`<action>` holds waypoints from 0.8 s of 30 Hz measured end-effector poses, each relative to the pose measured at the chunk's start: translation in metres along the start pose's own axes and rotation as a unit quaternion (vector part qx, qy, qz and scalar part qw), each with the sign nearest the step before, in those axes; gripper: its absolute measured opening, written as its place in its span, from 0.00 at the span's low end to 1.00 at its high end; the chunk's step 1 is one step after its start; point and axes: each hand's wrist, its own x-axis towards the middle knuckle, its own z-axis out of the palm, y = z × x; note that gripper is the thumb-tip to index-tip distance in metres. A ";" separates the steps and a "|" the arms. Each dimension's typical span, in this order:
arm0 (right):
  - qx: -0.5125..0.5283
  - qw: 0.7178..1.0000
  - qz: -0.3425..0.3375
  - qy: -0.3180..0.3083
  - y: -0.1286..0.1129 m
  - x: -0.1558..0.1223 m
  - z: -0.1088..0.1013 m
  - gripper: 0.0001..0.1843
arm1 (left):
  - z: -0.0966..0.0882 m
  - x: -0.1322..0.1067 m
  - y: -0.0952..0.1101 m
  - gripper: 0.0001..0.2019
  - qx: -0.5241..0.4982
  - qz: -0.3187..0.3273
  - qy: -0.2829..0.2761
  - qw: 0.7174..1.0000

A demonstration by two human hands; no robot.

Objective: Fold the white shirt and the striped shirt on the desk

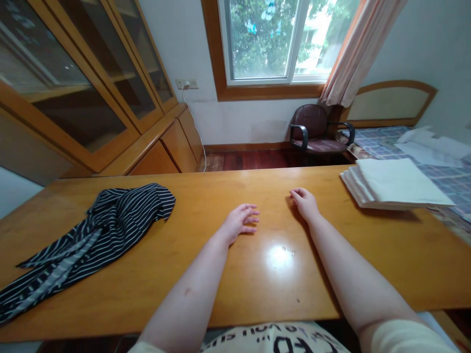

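My left hand (241, 224) is over the middle of the wooden table (206, 274), its fingers apart and slightly bent, with nothing in it. To its right, near the table's far edge, my right hand (303, 202) has its fingers curled together, and no object shows between them. A black garment with white stripes (127, 220) lies crumpled on the left part of the tabletop, apart from both hands. On the right, a stack of folded white cloths or sheets (401, 184) sits near the far edge, closer to my right hand.
A wooden cabinet with glass doors (84, 63) rises at the left. Beyond the table stand a dark red armchair (312, 127) and a bed (386, 132) with a checked cover. A window (261, 44) with a pink curtain (360, 49) is in the back wall. A white cable (195, 122) hangs from a socket.
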 end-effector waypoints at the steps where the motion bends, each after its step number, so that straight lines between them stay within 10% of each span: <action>1: 0.002 1.000 0.000 -0.001 -0.001 0.001 -0.001 0.21 | -0.001 -0.006 0.002 0.11 0.044 0.000 -0.010 0.999; 6: 0.001 1.000 0.002 -0.018 -0.003 0.000 -0.001 0.22 | -0.053 -0.023 0.037 0.16 0.290 0.044 0.109 0.950; 13: -0.007 1.000 -0.004 -0.029 0.002 0.004 -0.001 0.22 | -0.165 -0.020 0.063 0.44 0.549 -0.103 0.488 0.671; 19: -0.010 0.999 -0.003 -0.034 0.001 0.004 0.001 0.21 | -0.181 -0.013 0.052 0.28 0.595 -0.081 0.490 0.632; 24: -0.011 0.999 -0.003 -0.037 0.002 0.005 0.002 0.19 | -0.166 -0.003 0.059 0.21 0.605 -0.080 0.443 0.656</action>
